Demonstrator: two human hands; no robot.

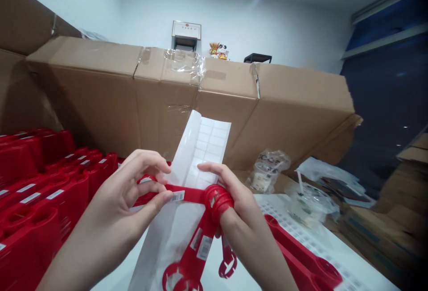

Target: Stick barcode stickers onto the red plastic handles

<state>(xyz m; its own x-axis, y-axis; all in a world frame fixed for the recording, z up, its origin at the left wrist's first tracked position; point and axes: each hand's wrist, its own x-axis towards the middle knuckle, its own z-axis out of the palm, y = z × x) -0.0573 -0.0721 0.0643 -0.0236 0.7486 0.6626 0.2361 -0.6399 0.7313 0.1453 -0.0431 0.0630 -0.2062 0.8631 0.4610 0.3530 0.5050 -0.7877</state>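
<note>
My left hand [133, 197] is closed on a red ring-ended plastic strip [192, 195], its thumb at the edge of a small white barcode label [178, 196]. My right hand [239, 201] grips the stacked ring ends [217, 199] of several such strips. More labelled strips [200, 242] hang down from it, with open rings at their lower ends. Behind both hands rises a long sheet of white labels [210, 141] with its glossy backing [187, 148] curled on the left. My right index finger lies against this sheet; how the sheet is held is hidden.
Stacks of red ring-ended pieces [67, 184] fill the left side. More red pieces [301, 255] lie on the white table at right, beside a printed label sheet [284, 215]. Bagged drink cups [301, 204] stand behind. A large cardboard box wall [167, 90] closes off the back.
</note>
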